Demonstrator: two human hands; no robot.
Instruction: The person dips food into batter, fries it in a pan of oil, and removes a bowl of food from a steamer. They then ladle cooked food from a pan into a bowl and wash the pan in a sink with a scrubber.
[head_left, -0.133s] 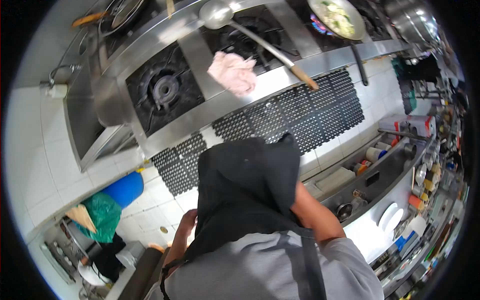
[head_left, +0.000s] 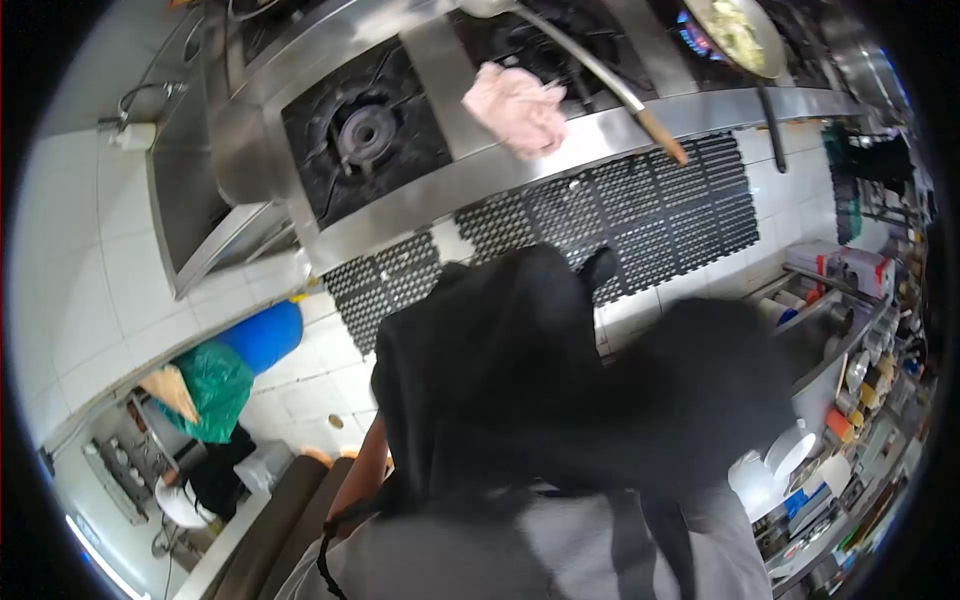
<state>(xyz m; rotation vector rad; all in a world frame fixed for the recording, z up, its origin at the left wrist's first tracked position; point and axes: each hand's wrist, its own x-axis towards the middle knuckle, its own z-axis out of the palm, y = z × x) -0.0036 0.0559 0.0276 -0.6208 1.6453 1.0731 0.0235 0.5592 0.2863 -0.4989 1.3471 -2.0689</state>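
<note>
A black apron (head_left: 490, 380) covers the front of my body, and its cloth bulges out blurred on the right side. Part of my left forearm (head_left: 364, 468) shows beside the apron, but the apron hides the hand. Neither my right hand nor my right forearm can be seen; the dark cloth fills that area. In front of me, a crumpled pink cloth (head_left: 520, 112) lies on the stove's front edge. A long ladle (head_left: 592, 66) with a wooden handle rests across the stove, its handle end sticking out over the floor.
A frying pan (head_left: 757, 45) of food sits over a lit burner, handle outward. The steel stove (head_left: 415, 205) runs ahead, with a black perforated mat (head_left: 610, 215) below. A counter with plates (head_left: 790, 450) is at right. A blue drum (head_left: 268, 335) and another person (head_left: 215, 490) are left.
The apron cloth has swung out to the right, covering my right forearm. My left hand has slipped out of sight behind the apron. The stove has shifted up and right in view.
</note>
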